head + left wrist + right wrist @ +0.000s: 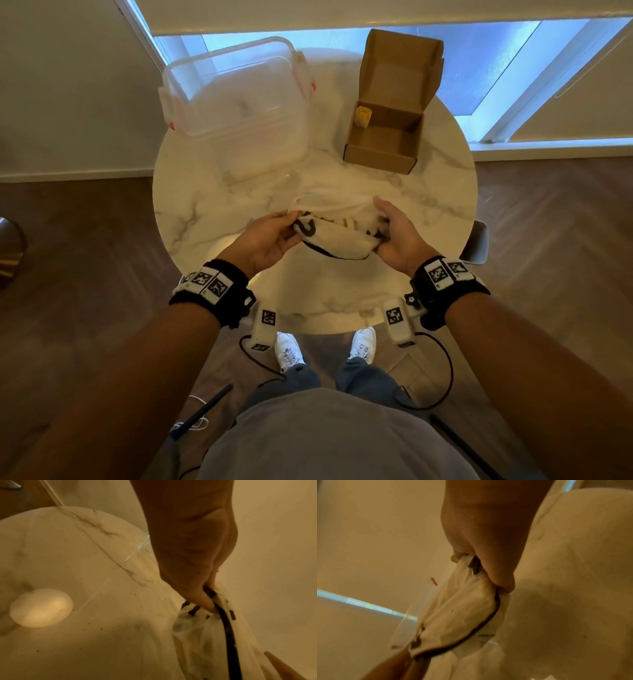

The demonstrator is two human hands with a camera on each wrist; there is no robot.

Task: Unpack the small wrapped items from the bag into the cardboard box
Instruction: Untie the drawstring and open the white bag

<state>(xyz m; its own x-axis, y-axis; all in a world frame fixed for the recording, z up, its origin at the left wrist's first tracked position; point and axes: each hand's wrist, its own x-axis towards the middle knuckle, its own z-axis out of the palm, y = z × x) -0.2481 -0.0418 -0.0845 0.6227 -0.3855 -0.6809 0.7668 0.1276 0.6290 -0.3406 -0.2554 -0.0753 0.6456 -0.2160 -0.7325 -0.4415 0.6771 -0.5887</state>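
Observation:
A white plastic bag (337, 240) with black print and a dark rim hangs above the near part of the round marble table (212, 212). My left hand (274, 236) pinches its left edge, and my right hand (390, 236) grips its right edge. The left wrist view has the bag (197, 635) under my pinching fingers (204, 600). From the right wrist, the bag (462, 616) stretches away from my fist. The open cardboard box (383, 137) stands at the back right with one small yellow wrapped item (363, 116) in its far left corner. What the bag holds is hidden.
A clear plastic tub (236, 113) with red latches stands at the back left of the table, beside the box. A chair seat (478, 243) pokes out at the table's right edge. Cables lie on the wooden floor by my feet.

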